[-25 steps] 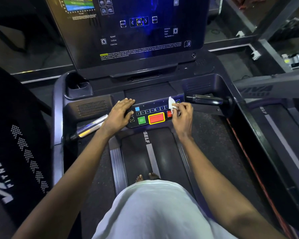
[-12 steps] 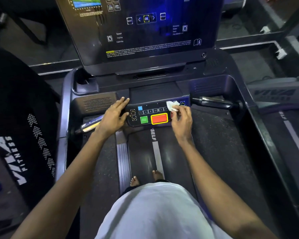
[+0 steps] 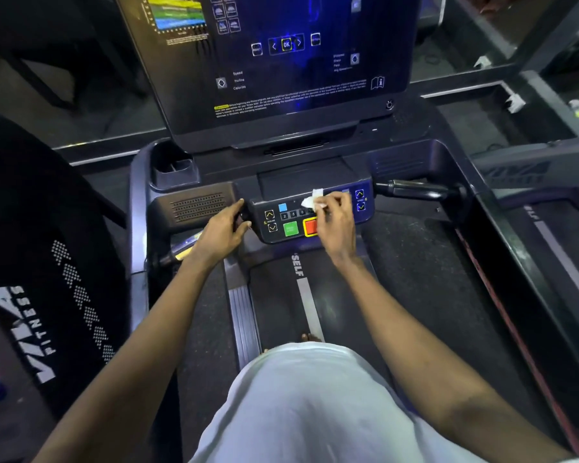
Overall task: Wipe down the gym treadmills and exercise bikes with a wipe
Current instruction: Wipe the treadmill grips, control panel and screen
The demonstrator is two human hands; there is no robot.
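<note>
right hand: the right hand (image 3: 336,225) is over the middle of the control panel (image 3: 261,203), fingertips pinching a small crumpled white wipe (image 3: 313,199).
wipe position: on the panel's far edge, above the number keys, left of the arrow keys at the right end. It looks pressed to the face, but contact isn't certain.
why pinched: the wad is small and the keys are tight, so a fingertip grip probably gets between the buttons better than a flat palm.
left hand: the left hand (image 3: 223,228) is at the panel's left edge, beside the speaker grille (image 3: 198,207). Its fingers are loosely extended and grip nothing; it looks like a brace while leaning in.
hazard: the palm hangs over the red button (image 3: 311,226), with the green button (image 3: 291,228) just beside it. Hard pressure could trigger a key.
stance: the person stands on the treadmill belt (image 3: 281,295), toes just visible, square to the panel.
progress guess: working on the panel. The screen (image 3: 281,95), right handle (image 3: 415,190) and cup holder (image 3: 176,170) are likely still to wipe; no way to confirm.
</note>
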